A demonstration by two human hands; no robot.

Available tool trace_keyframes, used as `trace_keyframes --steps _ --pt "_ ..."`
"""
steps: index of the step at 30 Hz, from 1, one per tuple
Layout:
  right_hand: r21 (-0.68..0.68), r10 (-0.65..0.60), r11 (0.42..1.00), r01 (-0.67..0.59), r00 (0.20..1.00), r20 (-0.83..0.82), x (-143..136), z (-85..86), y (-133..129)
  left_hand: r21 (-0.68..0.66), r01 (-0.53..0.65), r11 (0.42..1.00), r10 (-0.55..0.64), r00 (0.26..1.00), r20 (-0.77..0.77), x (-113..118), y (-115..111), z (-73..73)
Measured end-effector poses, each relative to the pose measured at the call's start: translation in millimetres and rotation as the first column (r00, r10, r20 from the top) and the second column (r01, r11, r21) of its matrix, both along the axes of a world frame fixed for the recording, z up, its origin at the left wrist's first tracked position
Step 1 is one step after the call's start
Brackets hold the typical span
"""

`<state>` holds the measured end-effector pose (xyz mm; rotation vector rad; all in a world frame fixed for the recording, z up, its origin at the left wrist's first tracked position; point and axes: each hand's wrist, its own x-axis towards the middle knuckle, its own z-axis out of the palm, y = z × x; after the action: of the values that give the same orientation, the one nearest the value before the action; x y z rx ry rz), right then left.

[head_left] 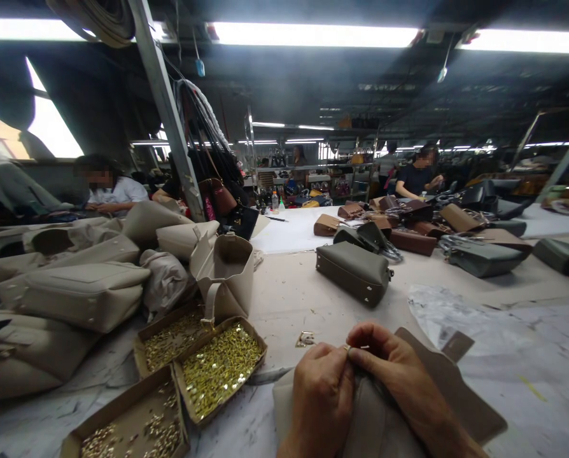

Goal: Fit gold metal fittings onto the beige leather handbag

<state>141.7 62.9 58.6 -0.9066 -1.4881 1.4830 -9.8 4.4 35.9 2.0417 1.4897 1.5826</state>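
At the table's near edge lies a grey-beige handbag [376, 420], its brown-grey flap [449, 388] spread out to the right. Over the bag, my left hand [320, 394] is closed, its fingertips meeting those of my right hand. My right hand [384, 356] pinches something tiny between thumb and forefinger, too small to make out. Just beyond my hands sits a gold-coloured buckle piece [305, 339]. To the left, a cardboard tray [260, 360] holds many small gold-coloured metal fittings. The bag's middle is hidden by my hands.
Two more cardboard trays [67, 445] of fittings adjoin at left. Beige bags [81, 289] are piled behind them, with an open bag [237, 286] standing near. A dark olive bag [354, 270] lies ahead; several brown and green bags are farther right. Co-workers [415, 175] sit across the room.
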Motion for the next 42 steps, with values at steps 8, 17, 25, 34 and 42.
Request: trace_keyframes --steps 8,17,25,34,42 --pt "0.299 -0.055 0.952 0.062 0.998 -0.032 0.2 5.4 -1.4 -0.072 0.217 0.974 -0.188 0.939 0.287 -9.6 -3.9 12.8" --pt "0.156 0.117 0.982 -0.105 0.991 -0.070 12.0 -1.0 -6.6 -0.097 0.229 0.969 -0.169 0.892 0.418 -35.1 0.2 11.7" --pt "0.306 0.075 0.946 -0.103 0.992 0.101 11.7 -7.8 -2.8 -0.071 -0.147 0.987 0.152 0.986 0.070 -27.9 -1.5 11.6" --pt "0.419 -0.084 0.908 0.007 0.983 0.166 13.8 -15.6 1.8 -0.267 -0.443 0.855 0.412 0.896 -0.168 -30.2 -13.8 23.2" --pt "0.516 -0.037 0.853 -0.081 0.976 0.214 6.0 -16.4 2.3 -0.379 -0.123 0.917 0.155 0.986 0.055 -52.2 -17.9 34.4"
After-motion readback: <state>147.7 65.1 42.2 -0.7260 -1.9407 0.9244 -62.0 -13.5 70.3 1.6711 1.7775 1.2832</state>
